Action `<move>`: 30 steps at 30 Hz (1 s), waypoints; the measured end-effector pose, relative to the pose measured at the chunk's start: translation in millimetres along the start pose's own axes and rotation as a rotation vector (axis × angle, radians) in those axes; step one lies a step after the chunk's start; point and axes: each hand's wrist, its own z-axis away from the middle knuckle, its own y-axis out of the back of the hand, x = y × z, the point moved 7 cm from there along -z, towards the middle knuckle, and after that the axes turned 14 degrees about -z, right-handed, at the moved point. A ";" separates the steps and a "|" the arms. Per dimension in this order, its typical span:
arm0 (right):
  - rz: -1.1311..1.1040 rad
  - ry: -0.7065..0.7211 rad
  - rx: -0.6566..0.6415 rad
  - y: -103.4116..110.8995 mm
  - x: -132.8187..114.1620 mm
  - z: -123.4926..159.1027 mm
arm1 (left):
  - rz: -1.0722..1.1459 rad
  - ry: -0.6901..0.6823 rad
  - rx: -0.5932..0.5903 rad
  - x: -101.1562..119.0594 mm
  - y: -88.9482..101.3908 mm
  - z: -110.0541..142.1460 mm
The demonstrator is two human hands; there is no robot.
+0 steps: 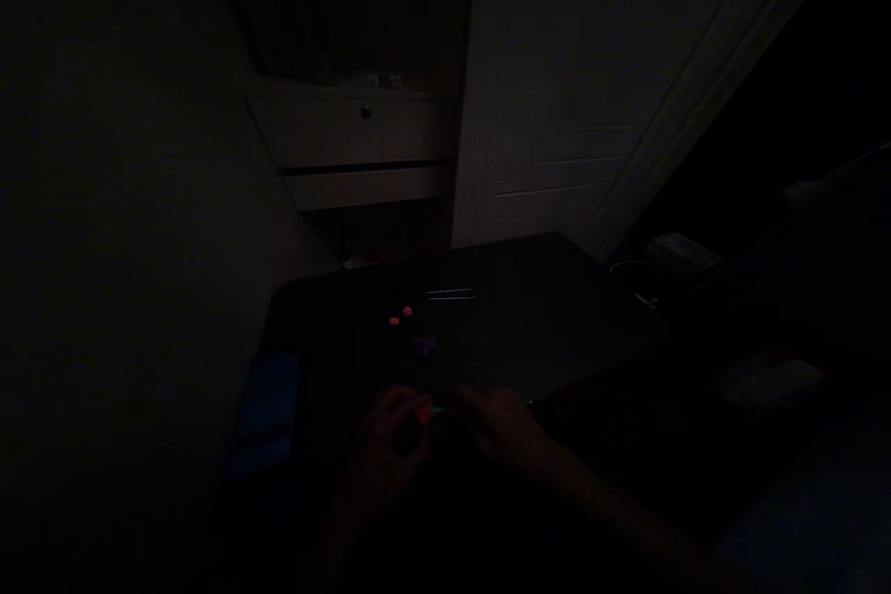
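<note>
Small red piece (424, 413), bright, outline unclear

Matt, smooth tabletop (535, 306) — grooved, matt door (549, 102) — smooth drawer front (410, 130).

Two sticks (452, 298) lie on the table (529, 320), right of two pieces (407, 311); drawers (362, 139) stand behind it.

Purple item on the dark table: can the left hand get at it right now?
Probably not without letting go: the left hand holds a red piece. Otherwise the way looks free: the purple item lies just beyond, nothing visible between, though it's dim.
</note>
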 end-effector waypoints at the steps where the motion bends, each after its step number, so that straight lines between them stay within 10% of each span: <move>1: 0.009 0.008 -0.004 -0.1 -0.9 0.8 | -0.003 0.015 0.017 -1.2 1.0 -0.4; 30: 0.096 0.077 -0.140 2.7 -12.5 -8.8 | 0.008 -0.021 0.015 -4.9 -0.7 -1.7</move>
